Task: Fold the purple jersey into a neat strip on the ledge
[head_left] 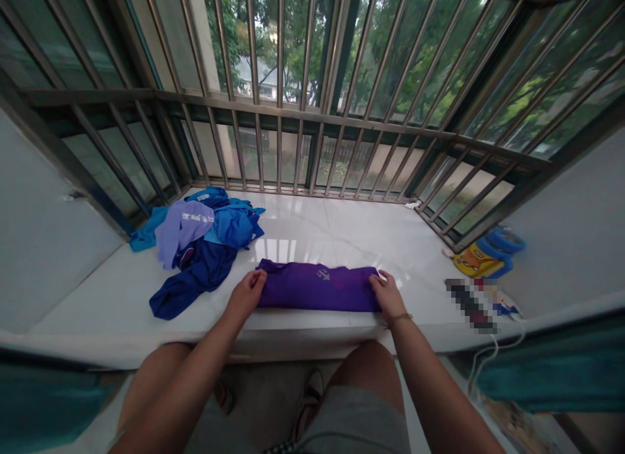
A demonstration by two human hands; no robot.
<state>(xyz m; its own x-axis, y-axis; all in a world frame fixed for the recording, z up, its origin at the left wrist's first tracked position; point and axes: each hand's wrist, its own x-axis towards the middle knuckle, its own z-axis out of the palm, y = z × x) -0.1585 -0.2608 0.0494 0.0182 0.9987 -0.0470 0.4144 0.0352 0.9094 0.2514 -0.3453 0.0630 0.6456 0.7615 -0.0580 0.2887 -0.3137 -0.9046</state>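
A purple garment, folded into a long flat strip, lies along the front of the white tiled window ledge. My left hand grips its left end, and my right hand holds its right end. A loose heap of blue and lilac clothes lies to the left of my left hand. A dark blue sleeve from the heap reaches towards the front edge. The garment's underside is hidden.
Metal window bars rise behind the ledge. A yellow and blue toy and a blurred, pixelated object sit at the right. A white cable hangs below them, beside a teal curtain.
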